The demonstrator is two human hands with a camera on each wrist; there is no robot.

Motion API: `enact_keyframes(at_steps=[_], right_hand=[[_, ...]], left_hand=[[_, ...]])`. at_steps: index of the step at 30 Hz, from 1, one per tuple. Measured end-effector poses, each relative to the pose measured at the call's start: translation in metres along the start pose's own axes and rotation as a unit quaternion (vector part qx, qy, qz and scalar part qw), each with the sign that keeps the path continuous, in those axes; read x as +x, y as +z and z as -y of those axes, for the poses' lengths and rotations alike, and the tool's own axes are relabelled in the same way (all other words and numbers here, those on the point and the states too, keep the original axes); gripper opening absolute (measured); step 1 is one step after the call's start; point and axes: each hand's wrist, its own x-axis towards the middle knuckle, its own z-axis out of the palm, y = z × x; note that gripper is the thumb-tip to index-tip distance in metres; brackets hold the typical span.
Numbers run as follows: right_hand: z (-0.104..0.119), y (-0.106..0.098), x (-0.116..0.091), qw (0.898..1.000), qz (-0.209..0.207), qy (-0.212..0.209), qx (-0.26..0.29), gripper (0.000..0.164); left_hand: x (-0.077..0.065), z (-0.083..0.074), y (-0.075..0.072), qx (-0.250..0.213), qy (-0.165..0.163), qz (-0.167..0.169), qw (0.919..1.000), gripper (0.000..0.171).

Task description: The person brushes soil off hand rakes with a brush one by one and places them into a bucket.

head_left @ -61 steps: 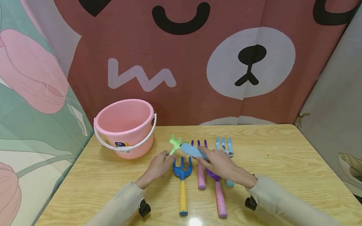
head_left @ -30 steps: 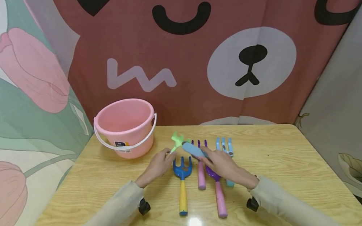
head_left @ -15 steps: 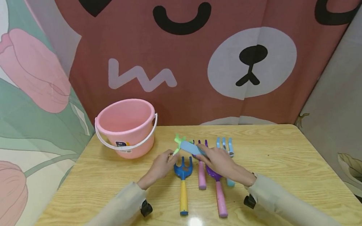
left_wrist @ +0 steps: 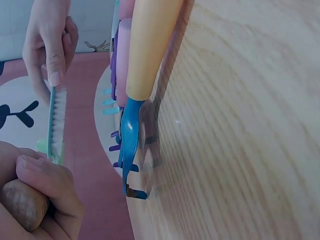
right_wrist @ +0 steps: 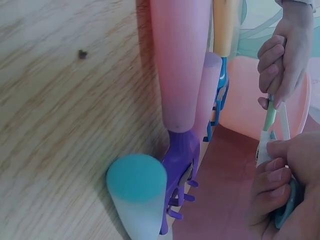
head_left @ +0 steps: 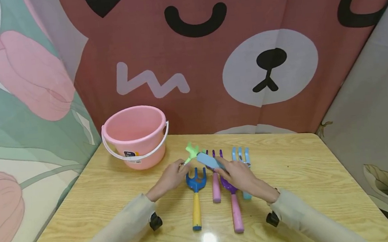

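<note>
My left hand [head_left: 171, 176] grips the brown handle [left_wrist: 25, 205] of a small hand fork with a green head [head_left: 192, 151]. A light-blue brush [head_left: 207, 160] with white bristles [left_wrist: 59, 117] is in my right hand [head_left: 239, 175], its far end up against the green head. In the left wrist view the bristles face sideways, and the right thumb lies along the brush back. Below the hands lies a blue hand fork [head_left: 195, 184] with a yellow handle [head_left: 196, 214]. Two purple forks with pink handles [head_left: 236, 214] lie partly under my right hand.
Behind the right hand lies a light-blue fork [head_left: 247, 156], its middle hidden by the hand. A pink bucket [head_left: 144, 153] with a white handle stands at the table's back left. A printed cloth [head_left: 203, 69] hangs behind the wooden table [head_left: 301, 180].
The brush has shifted slightly back and forth against the green fork head, and now sits a little further right than half a second ago. Both hands keep their grips; the other tools lie still.
</note>
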Motion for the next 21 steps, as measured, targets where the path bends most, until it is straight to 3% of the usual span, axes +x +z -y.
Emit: enact_keyframes(at_steps=[8,15,21], right_hand=[[-0.001,-0.005,0.000,0.999,0.028,0.024,0.000,0.040],[-0.002,0.000,0.009,1.000,-0.014,0.001,0.007,0.043],[-0.002,0.005,0.008,1.000,-0.012,0.002,-0.009,0.041]], left_hand=[[-0.001,0.001,-0.005,-0.001,-0.014,-0.009,0.9999,0.025],[0.002,-0.001,0.000,0.020,0.025,-0.007,0.9994,0.024],[0.002,-0.004,0.002,0.012,0.012,0.004,0.9998,0.026]])
